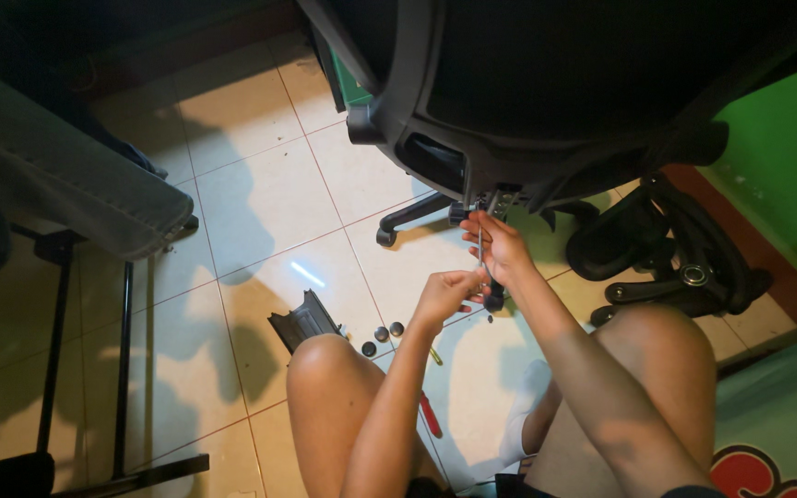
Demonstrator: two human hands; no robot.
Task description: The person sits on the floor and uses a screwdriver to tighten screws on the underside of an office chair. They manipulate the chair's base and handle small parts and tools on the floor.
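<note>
A black office chair (546, 83) stands in front of me, its back towards me. My right hand (502, 247) is closed around the thin metal shaft of a screwdriver (481, 242), whose tip points up into the bracket (495, 198) under the chair's backrest. My left hand (445, 293) grips the lower end of the same tool, near its dark handle (494, 297). Both my bare knees frame the bottom of the view.
On the tiled floor lie a black plastic chair part (304, 321), three small dark round caps (382, 336) and a red-handled tool (430, 415). Black armrest parts (666, 244) sit at right by a green wall. A black metal frame (94, 369) and grey fabric (57, 171) are at left.
</note>
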